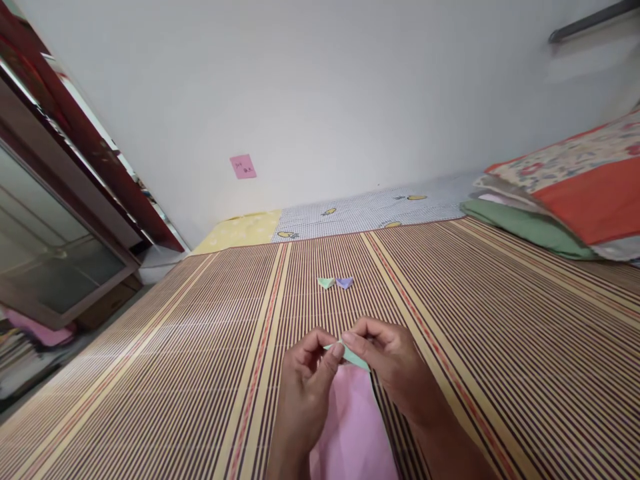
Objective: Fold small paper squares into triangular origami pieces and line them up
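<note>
Well off the far edge of the mat (210, 347), left hand (306, 381) and right hand (393, 360) pinch green paper (356, 358), one corner jutting below.

At lower centre I see mint-green folded paper (356, 357) and a pink rectangular sheet (355, 427). Across my camera's view, the wide mat (190, 360) is striped dark brown and tan.

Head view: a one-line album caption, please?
Left hand and right hand pinch green paper by a pink sheet; a green wedge and purple wedge lie beyond on a striped mat.
</note>
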Available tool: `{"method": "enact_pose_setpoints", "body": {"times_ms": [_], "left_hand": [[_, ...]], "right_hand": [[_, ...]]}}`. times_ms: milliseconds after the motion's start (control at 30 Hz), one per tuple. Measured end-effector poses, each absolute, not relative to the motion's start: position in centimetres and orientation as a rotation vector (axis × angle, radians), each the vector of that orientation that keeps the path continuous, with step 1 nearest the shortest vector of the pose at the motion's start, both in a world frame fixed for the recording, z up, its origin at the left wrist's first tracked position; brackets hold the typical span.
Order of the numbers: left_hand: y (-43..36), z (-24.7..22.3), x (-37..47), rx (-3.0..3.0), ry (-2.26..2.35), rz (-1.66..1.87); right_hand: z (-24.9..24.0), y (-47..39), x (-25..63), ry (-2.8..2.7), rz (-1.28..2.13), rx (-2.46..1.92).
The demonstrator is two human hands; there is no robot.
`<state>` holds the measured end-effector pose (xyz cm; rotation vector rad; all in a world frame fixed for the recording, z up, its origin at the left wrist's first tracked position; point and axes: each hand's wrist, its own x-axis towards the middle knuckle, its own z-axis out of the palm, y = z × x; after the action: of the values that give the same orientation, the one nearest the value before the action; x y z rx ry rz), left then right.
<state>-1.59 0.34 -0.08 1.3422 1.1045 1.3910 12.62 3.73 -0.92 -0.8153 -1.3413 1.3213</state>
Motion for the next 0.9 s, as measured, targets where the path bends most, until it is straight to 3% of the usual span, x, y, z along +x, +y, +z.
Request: {"method": "enact_pose_setpoints", "body": {"times_ms": [367, 600, 900], "left_hand": [[-2.1, 1.8, -2.6, 1.316, 0.964, 1.145], [-8.3, 2.6, -0.5, 1.158, 1.008, 1.429], [-16.1, 4.7, -0.5, 1.161, 1.100, 1.393]], "right_hand": [[1.3, 1.5, 13.9, -1.510, 1.288, -0.748], [4.1, -4.8, 15.1, -1.629, 1.288, -0.753], [5.7, -13.0, 16.4, -1.845, 1.133, -0.879]]}}
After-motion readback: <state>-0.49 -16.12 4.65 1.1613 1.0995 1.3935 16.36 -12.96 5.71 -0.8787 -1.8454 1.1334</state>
